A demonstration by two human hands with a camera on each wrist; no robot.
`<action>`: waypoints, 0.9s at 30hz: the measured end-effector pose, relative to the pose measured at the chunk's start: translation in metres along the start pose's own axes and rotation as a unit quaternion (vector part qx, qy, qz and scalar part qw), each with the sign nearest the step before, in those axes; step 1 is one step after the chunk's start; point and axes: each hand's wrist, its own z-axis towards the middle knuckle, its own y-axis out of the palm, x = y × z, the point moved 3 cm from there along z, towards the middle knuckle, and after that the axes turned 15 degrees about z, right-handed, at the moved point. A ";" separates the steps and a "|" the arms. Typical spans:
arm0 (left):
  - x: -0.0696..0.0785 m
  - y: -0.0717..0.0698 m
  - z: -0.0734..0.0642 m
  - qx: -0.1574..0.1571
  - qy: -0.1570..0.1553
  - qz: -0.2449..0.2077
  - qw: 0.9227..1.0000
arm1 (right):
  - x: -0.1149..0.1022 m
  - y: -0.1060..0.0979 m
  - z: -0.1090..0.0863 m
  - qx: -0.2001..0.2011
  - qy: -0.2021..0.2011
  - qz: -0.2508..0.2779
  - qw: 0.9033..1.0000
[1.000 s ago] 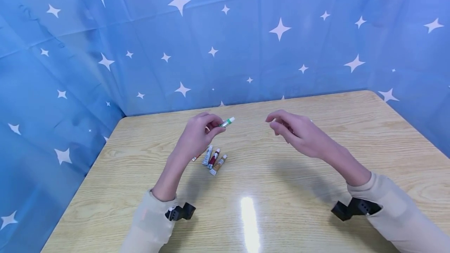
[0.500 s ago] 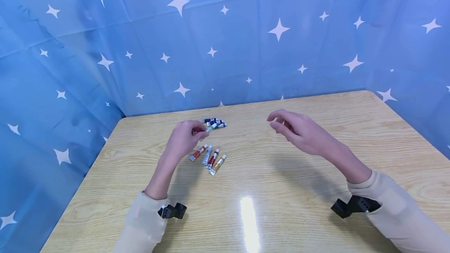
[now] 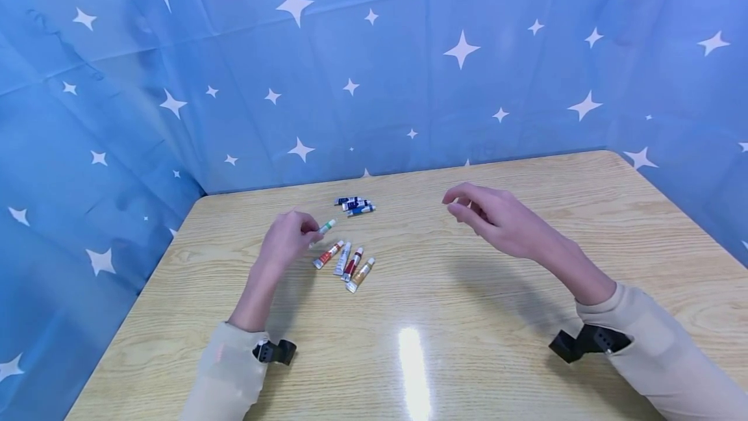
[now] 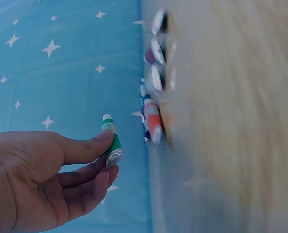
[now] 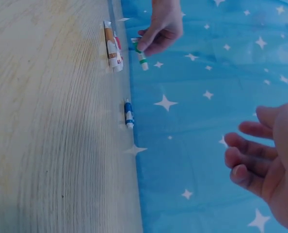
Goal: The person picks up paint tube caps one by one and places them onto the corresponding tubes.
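Between thumb and fingertips, my left hand (image 3: 286, 237) pinches a small green paint tube (image 4: 114, 141) with a white cap. It holds the tube above the table, just left of a row of tubes. That row has an orange-red paint tube (image 3: 329, 255), a silvery-white paint tube (image 3: 343, 259), a dark red paint tube (image 3: 352, 264) and an ochre paint tube (image 3: 360, 275). Behind them lies a small group of blue paint tubes (image 3: 355, 206). My right hand (image 3: 489, 218) hovers over the table at the right, fingers loosely bent, holding nothing.
The light wooden table (image 3: 479, 356) has a bright light reflection near its front. A blue curtain with white stars (image 3: 374, 70) hangs along the back and left edges. Each sleeve carries a black wrist camera (image 3: 590, 343).
My left hand has moved left and toward me with the green paint tube, uncovering the blue tubes and the orange-red one. My right hand has stayed nearly still.
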 end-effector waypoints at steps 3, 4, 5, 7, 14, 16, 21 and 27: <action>-0.008 0.004 0.001 -0.007 -0.002 0.003 1.000 | 0.000 0.000 0.000 -0.001 -0.002 0.000 1.000; -0.010 0.005 0.001 -0.010 -0.003 0.004 1.000 | 0.000 0.000 0.001 -0.001 -0.004 0.000 1.000; -0.012 0.007 0.001 -0.012 -0.003 0.005 1.000 | 0.000 0.000 0.001 0.000 -0.006 0.000 1.000; -0.015 0.009 0.002 -0.024 0.000 0.002 1.000 | 0.001 0.000 0.000 0.000 -0.009 0.000 1.000; -0.020 0.014 0.003 -0.069 0.008 0.015 0.997 | 0.001 -0.001 0.000 0.001 -0.011 0.000 1.000; -0.020 0.015 0.002 -0.076 0.007 0.023 0.997 | 0.000 -0.001 0.000 0.001 -0.012 -0.001 1.000; -0.019 0.016 0.001 -0.092 -0.001 0.042 0.995 | 0.001 -0.001 0.000 0.002 -0.012 -0.005 1.000; -0.015 0.013 0.000 -0.085 -0.005 0.063 0.994 | 0.004 -0.004 0.001 0.005 -0.009 -0.010 1.000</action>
